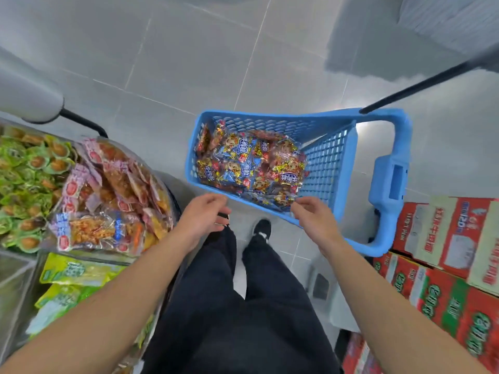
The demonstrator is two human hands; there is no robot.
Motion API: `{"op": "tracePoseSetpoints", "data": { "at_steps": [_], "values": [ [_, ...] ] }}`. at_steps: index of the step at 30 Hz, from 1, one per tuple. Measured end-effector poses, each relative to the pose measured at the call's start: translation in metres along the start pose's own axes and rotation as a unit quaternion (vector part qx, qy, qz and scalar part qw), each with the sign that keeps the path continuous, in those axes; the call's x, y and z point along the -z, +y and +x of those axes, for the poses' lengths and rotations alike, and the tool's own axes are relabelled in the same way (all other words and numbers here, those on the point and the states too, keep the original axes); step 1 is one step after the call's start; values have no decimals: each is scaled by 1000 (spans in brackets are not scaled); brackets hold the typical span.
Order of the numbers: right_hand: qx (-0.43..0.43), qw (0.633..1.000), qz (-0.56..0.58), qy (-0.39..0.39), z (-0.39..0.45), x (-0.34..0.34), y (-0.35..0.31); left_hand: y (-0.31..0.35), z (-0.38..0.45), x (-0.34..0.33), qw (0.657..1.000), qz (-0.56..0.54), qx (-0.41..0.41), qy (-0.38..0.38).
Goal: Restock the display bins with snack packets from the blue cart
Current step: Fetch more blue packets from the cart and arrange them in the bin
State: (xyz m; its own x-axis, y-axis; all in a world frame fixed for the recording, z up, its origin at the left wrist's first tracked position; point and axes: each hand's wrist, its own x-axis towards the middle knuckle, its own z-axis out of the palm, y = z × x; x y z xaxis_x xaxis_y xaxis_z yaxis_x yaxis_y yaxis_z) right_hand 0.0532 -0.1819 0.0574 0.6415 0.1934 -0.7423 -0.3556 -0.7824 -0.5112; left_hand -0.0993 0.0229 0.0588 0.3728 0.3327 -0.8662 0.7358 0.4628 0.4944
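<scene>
Both hands hang empty, fingers loosely curled: left hand [205, 211] short of the blue slatted plastic cart [328, 157], right hand [310, 211] over its near rim. The glossy snack packets [249, 163] heaped inside could slide from a hasty grab and fall to the floor.

Legible marking confined to one item: numeral "20" in blue on the white panel of the upper red cardboard carton [456, 236] at right. Remaining print on that carton blurred, not readable. Large green-and-white characters on the lower red cartons [442, 306]: present, not decipherable. White characters on blue labels of the snack packets [248, 168] in the blue cart [388, 184]: too small to read. Print on packets in the display bins [108, 184] at left: smeared, unreadable.
</scene>
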Motion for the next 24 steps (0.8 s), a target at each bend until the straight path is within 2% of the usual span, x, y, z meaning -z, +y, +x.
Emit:
{"op": "tracePoseSetpoints", "data": {
  "at_steps": [6, 9, 12, 14, 16, 20, 22, 24],
  "values": [
    [50, 983, -171, 46, 81, -5, 14, 3, 49, -14, 1000, -19, 18, 6],
    [60, 967, -249, -4, 118, -13, 31, -2, 74, -26, 999, -30, 37, 17],
    [50, 959, -267, -77, 141, -21, 48, -7, 91, -41, 997, -42, 53, 22],
    [57, 957, -271, -83, 150, -21, 50, -8, 99, -52, 998, -40, 50, 17],
    [83, 963, -251, -55, 152, -16, 42, -8, 103, -60, 998, -37, 41, 15],
    [136, 976, -158, 58, 144, 14, 3, -2, 106, -68, 999, -37, 3, 21],
    [134, 987, -48, 70, 140, 28, -15, 4, 105, -70, 999, -47, -15, 18],
    [96, 991, 85, 42, 138, 32, -26, 12, 101, -71, 998, -61, -27, 2]
  ]
}}
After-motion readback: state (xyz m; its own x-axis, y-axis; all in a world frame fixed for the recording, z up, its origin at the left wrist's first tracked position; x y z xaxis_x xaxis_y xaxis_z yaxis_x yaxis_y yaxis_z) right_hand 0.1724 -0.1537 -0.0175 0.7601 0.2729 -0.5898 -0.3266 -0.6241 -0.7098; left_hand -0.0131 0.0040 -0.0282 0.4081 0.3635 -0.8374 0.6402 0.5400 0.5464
